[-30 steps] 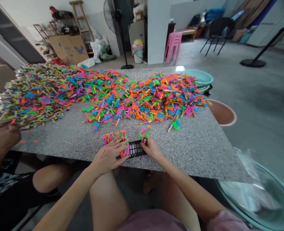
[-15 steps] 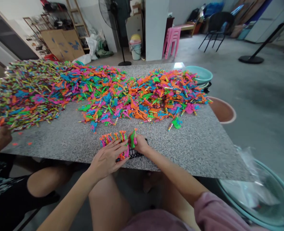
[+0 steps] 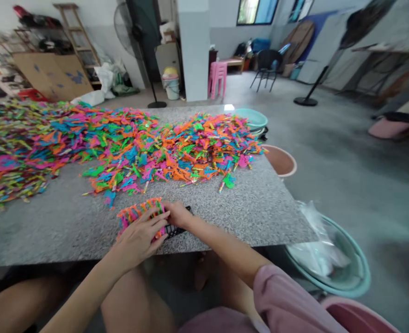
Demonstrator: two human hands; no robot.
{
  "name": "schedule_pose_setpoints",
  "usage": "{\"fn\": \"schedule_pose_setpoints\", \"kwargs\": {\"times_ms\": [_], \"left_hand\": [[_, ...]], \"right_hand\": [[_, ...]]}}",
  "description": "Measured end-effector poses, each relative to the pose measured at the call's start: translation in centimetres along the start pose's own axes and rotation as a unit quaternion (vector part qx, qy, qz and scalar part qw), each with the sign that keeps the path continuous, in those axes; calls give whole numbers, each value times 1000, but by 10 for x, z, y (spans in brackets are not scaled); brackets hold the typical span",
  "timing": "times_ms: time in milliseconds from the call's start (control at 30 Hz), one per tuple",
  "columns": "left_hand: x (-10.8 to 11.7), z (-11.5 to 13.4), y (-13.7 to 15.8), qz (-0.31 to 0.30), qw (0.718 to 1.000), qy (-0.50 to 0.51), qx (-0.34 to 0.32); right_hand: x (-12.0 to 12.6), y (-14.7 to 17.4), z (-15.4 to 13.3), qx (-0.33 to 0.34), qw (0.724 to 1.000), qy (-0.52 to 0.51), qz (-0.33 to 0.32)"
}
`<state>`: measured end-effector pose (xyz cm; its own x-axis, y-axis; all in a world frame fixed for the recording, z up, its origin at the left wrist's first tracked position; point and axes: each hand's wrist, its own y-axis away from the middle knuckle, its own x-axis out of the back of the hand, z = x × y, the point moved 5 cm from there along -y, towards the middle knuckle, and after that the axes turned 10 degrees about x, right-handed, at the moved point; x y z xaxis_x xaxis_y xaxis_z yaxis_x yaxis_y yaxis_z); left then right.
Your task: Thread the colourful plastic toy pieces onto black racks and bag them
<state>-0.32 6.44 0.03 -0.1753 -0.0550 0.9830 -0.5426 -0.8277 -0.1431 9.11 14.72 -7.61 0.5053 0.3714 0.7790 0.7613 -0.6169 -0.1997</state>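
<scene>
A black lattice tray lies near the table's front edge, its left part packed with an upright row of small plastic toy guns in orange, pink, green and blue. My left hand lies across that row, fingers stretched out and slightly apart over the toys. At the row's right end, my right hand has its fingers closed, pressed against the last toys beside my left fingertips. A bit of green shows by those fingertips; most of what they hold is hidden.
A wide heap of loose toy guns covers the back of the speckled stone table. One green toy gun lies apart in front. Turquoise basins with clear plastic bags stand by the right corner; a brown basin is beyond.
My right hand has brought the green and pink toy guns left, against the row in the tray. My left hand stays on the row. The view has swung right; the neighbour's hand is out of sight.
</scene>
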Motion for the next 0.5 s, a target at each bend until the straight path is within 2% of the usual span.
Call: {"fn": "schedule_pose_setpoints", "kwargs": {"times_ms": [67,100,133,167,200,233,300,367,433,500], "left_hand": [[-5,-3,1,17,1000,-9,-2],[-7,-4,1,26,1000,-16,-6],[-8,-4,2,33,999,-24,-11],[-8,-4,2,37,999,-32,-16],[-7,-3,2,40,998,-37,-20],[-6,-1,2,39,998,-39,-21],[-2,2,1,36,999,-37,-12],[0,4,0,32,999,-34,-4],[1,6,-1,28,999,-41,-4],[0,6,-1,20,999,-48,-8]], "right_hand": [[26,26,15,8,998,49,49],[44,42,28,-21,992,96,73],[63,60,43,-82,980,158,85],[82,79,60,-167,957,221,90],[96,97,74,-233,932,268,70],[104,112,85,-265,917,295,33],[104,131,95,-275,910,311,-22],[94,141,94,-252,919,301,-25],[89,146,91,-254,922,290,26],[95,152,93,-307,907,275,89]]}}
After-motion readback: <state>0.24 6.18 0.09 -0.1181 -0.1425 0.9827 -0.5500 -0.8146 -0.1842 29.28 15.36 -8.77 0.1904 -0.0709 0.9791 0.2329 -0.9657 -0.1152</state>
